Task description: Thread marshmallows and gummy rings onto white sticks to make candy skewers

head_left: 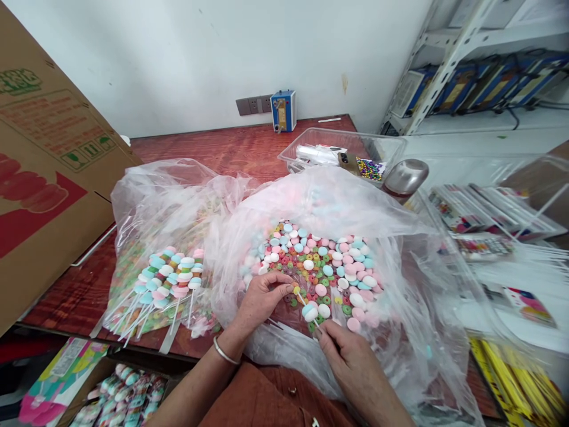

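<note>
My right hand [351,359] is closed on the lower end of a thin white stick, which carries a pale blue, white and pink marshmallow [310,312]. At the stick's upper tip, my left hand [265,296] pinches a small yellow gummy ring [296,290]; whether the ring is on the tip cannot be told. Beneath both hands, an open clear plastic bag [320,201] holds loose pink, white and blue marshmallows [357,299] and colourful gummy rings [288,261]. Several loaded candy skewers [166,276] lie to the left on another plastic bag.
A large cardboard box [48,148] stands at the left. Below the table edge, a box holds wrapped candy skewers [127,397]. Behind the bag are a clear plastic tray [306,139], a metal cup [405,177] and a blue device [284,111]. Yellow packets [518,379] lie at right.
</note>
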The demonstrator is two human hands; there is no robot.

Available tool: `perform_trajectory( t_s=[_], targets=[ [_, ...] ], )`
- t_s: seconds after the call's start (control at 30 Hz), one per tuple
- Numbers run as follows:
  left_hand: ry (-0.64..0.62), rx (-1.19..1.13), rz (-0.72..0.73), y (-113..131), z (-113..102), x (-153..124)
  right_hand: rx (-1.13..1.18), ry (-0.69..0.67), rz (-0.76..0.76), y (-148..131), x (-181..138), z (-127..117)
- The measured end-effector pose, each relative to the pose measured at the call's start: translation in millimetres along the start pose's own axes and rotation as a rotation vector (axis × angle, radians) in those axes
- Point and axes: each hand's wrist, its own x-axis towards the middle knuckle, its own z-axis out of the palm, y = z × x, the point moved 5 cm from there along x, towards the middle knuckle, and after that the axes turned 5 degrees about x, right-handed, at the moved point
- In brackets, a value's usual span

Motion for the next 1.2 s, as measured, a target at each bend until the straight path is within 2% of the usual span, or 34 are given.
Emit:
perform_trajectory(
  t_s=[0.13, 0.23, 0.47, 0.63, 0.87, 1.1, 1.2],
  targets=[
    [-0.051, -0.085, -0.026, -2, 8, -3, 0.014, 0.007, 0.016, -1, 1, 0],
    [-0.038, -0.112, -0.001, 2, 11, -5, 0.064, 0.03, 0.01, -3, 1, 2],
    [0.108, 0.157, 0.231, 22, 12, -17, 0.293, 0.085, -0.033, -3, 0, 18],
    [0.131, 0.174, 0.289, 20, 15, -22, 0.371, 0.102, -0.078, -3, -3, 24],
    [0.174, 0.21, 0.36, 15, 15, -27, 0.392, 0.134, -0.053, -3, -3, 23],
    [0.167, 0.281, 0.465, 23, 15, -31, 0.402, 0.137, -0.067, -6, -5, 24],
    [0.077, 0.283, 0.503, 25, 23, -35, 0.42, 0.151, -0.067, -7, -4, 22]
  ],
)
